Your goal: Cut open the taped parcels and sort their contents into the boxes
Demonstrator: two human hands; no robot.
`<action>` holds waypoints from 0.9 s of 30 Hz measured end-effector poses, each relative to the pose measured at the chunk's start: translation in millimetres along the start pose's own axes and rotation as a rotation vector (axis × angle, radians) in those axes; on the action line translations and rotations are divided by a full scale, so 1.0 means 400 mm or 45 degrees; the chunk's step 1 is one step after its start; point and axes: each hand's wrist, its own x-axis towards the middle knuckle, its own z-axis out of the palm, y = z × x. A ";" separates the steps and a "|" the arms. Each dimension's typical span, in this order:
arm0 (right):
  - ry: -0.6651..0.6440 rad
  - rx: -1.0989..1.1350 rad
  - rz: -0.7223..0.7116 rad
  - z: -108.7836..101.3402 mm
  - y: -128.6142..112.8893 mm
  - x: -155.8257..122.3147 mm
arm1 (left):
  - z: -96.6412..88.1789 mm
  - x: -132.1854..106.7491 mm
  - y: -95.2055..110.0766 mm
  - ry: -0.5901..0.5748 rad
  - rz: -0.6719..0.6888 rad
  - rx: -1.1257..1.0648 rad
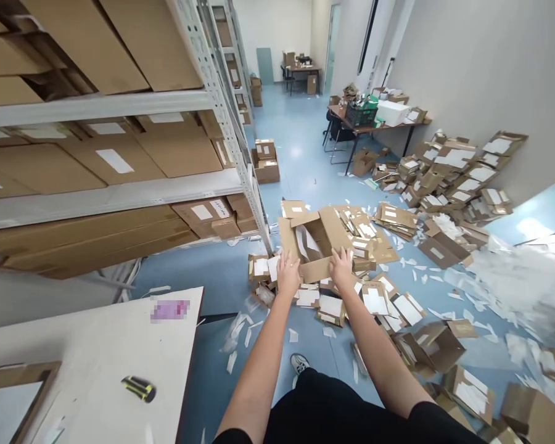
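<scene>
An opened cardboard box (317,272) with its flaps spread is held out in front of me, above the littered floor. My left hand (288,273) grips its near left corner, and my right hand (341,269) grips the near right corner. Inside the box shows a white strip, perhaps paper or a lining (306,243). Below and around it lie flattened cardboard boxes (330,306) with white labels. On the white table at my left rests a yellow and black box cutter (139,388), apart from both hands.
Metal shelving (185,191) full of cartons stands on the left, above a white table (166,351). Cardboard piles (457,166) and clear plastic wrap (522,277) cover the right side. A desk (365,127) with a black crate stands farther back. Paper scraps litter the blue floor.
</scene>
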 end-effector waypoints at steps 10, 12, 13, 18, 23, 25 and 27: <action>0.008 0.236 -0.318 0.052 -0.137 -0.031 | -0.125 -0.070 -0.057 0.172 -0.100 0.058; -0.031 0.302 -0.464 0.083 -0.218 -0.049 | -0.163 -0.110 -0.086 0.222 -0.128 0.082; -0.051 0.331 -0.542 0.099 -0.259 -0.059 | -0.181 -0.136 -0.100 0.249 -0.149 0.096; -0.172 0.440 -0.863 0.190 -0.460 -0.139 | -0.282 -0.309 -0.156 0.372 -0.350 0.202; -0.391 0.531 -1.171 0.257 -0.671 -0.298 | -0.526 -0.519 -0.112 0.636 -0.535 0.299; -0.476 0.567 -1.299 0.268 -0.759 -0.389 | -0.660 -0.637 -0.016 0.889 -0.593 0.369; -0.550 0.609 -1.428 0.268 -0.839 -0.491 | -0.775 -0.780 0.130 1.183 -0.592 0.518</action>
